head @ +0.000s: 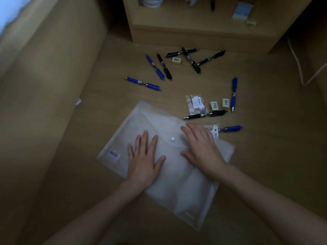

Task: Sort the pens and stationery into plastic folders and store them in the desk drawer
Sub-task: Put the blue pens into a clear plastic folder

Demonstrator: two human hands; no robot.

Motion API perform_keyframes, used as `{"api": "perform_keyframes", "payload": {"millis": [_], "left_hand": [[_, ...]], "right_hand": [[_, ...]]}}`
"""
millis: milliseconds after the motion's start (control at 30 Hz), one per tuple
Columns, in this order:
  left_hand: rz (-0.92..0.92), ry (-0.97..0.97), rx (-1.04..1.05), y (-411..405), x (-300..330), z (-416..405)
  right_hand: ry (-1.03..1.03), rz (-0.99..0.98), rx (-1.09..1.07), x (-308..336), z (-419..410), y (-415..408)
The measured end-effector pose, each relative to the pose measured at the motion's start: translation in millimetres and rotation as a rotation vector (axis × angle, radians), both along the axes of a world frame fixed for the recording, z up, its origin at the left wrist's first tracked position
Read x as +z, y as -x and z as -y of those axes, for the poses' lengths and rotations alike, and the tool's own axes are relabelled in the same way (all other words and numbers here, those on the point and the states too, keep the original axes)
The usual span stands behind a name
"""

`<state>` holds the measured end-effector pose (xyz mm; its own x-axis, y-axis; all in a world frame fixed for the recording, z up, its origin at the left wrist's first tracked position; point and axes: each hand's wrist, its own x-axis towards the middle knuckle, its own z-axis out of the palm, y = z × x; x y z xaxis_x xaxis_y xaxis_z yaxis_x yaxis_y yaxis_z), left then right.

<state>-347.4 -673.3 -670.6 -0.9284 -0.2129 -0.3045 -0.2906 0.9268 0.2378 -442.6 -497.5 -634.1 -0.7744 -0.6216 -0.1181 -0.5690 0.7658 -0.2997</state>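
Note:
A translucent plastic folder point(178, 188) with a white snap button point(172, 138) lies flat on the wooden surface, its flap closed. My left hand point(144, 160) presses flat on its left half, fingers spread. My right hand point(201, 149) lies flat on the flap just right of the button. Blue pens point(142, 84) and black pens point(205, 114) lie scattered beyond the folder. Small yellow erasers point(214, 105) and a clear packet point(195, 103) sit near the black pen. A blue pen point(230, 129) and another packet lie just past my right fingers.
A wooden shelf unit point(203, 30) stands at the back, holding a blue-and-white box point(242, 12) and an eraser. More black pens point(192, 60) lie in front of it. A white cable point(299, 68) runs at the right. A wooden panel point(44, 76) rises at the left.

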Motion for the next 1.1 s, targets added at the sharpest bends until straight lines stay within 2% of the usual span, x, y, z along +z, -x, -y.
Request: {"api": "perform_keyframes", "payload": {"millis": [300,533,667,800,967,1100], "left_hand": [[-0.022,-0.024,-0.085,-1,-8,16],[-0.006,0.018,-0.107,-1,-10,15],[0.002,0.03,-0.123,-1,-12,16],[0.001,0.015,-0.123,-1,-14,19],[0.029,0.014,-0.154,-1,-9,23],[0.032,0.017,-0.195,-2,-8,29]], "right_hand": [[-0.02,-0.045,0.098,-29,16,12],[-0.109,-0.339,0.305,-42,26,7],[-0.206,-0.407,0.32,-40,36,5],[-0.154,-0.329,0.314,-27,39,15],[0.026,-0.096,0.11,-8,38,14],[0.112,0.086,-0.17,-7,33,14]]}}
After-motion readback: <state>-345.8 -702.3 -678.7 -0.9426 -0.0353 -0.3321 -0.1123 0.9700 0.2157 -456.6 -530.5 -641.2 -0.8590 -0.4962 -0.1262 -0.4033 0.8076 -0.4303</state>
